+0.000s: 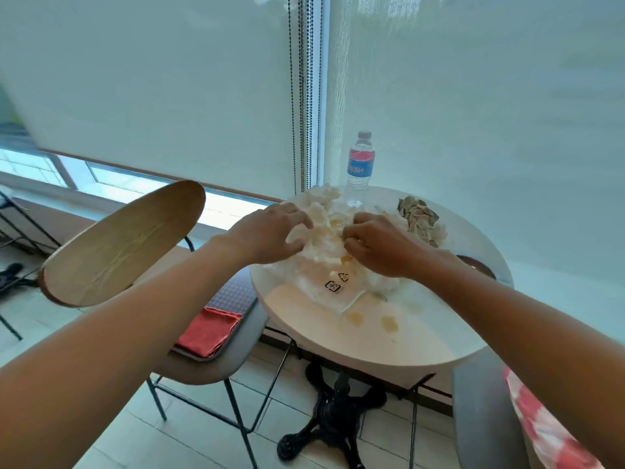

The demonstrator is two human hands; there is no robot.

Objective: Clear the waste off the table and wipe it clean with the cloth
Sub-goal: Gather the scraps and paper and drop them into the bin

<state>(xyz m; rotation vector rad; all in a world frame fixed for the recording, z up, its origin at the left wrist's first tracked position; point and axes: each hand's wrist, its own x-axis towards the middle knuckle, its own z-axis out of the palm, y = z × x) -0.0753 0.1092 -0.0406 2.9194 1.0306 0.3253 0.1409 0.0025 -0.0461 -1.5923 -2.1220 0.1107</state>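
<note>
A crumpled white plastic bag (324, 252) with printed recycling marks lies in the middle of the round pale table (338, 336). My left hand (270, 231) grips the bag's left side and my right hand (375, 247) pinches its right side. A crumpled wad of brown and white paper (421, 218) lies at the table's back right. Yellowish spots (389, 323) mark the tabletop in front of the bag. A folded red cloth (208, 331) rests on the seat of the chair at the left.
A water bottle (360, 167) stands at the table's far edge by the window blind. A chair with a wooden backrest (125, 242) stands left of the table. A second grey chair (483, 418) with red-white fabric sits at the lower right. Bead cords hang behind.
</note>
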